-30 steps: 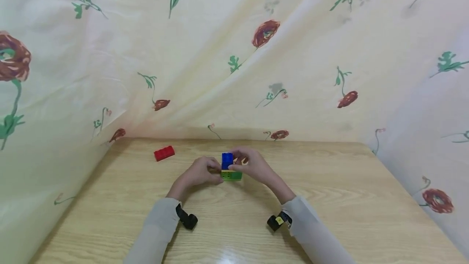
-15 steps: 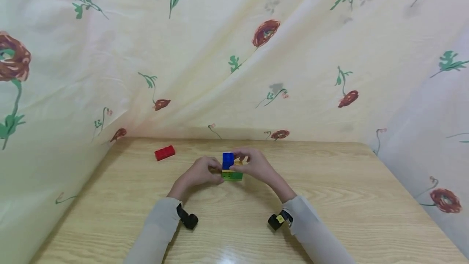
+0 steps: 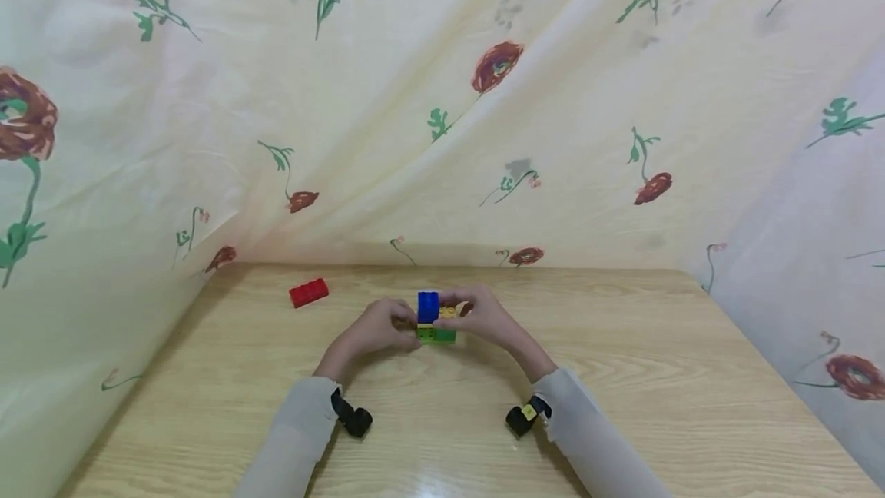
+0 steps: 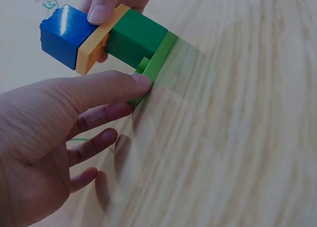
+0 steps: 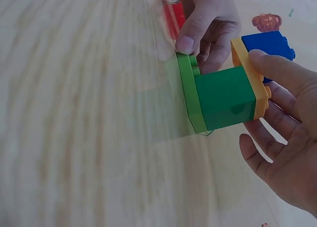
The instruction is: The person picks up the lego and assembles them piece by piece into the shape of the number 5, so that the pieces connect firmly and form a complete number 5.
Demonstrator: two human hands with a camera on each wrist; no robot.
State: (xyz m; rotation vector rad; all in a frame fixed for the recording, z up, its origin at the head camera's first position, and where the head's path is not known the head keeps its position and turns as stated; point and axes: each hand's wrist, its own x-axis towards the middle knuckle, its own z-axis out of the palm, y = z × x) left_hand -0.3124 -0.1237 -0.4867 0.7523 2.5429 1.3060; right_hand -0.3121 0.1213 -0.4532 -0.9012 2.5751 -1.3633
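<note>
A small stack of toy building bricks stands on the table between both hands. At its bottom lies a thin light green brick (image 5: 189, 91), with a dark green brick (image 5: 225, 98) on one end. A flat yellow brick (image 4: 94, 48) spans above, topped at its left end by a blue brick (image 3: 428, 307). My left hand (image 3: 376, 327) pinches the free end of the light green brick, its other fingers loosely bent. My right hand (image 3: 482, 317) holds the blue brick, thumb tip where blue meets yellow; its fingers behind are partly hidden.
A red brick (image 3: 309, 293) lies apart on the table (image 3: 442, 421), back left of the stack. Flowered cloth (image 3: 359, 137) hangs behind the table and at both sides. Each wrist carries a small black camera (image 3: 353, 416).
Both hands stay at the stack in nearly the same place. The yellow brick's studs show more between my right thumb and fingers. The head view has shifted slightly.
</note>
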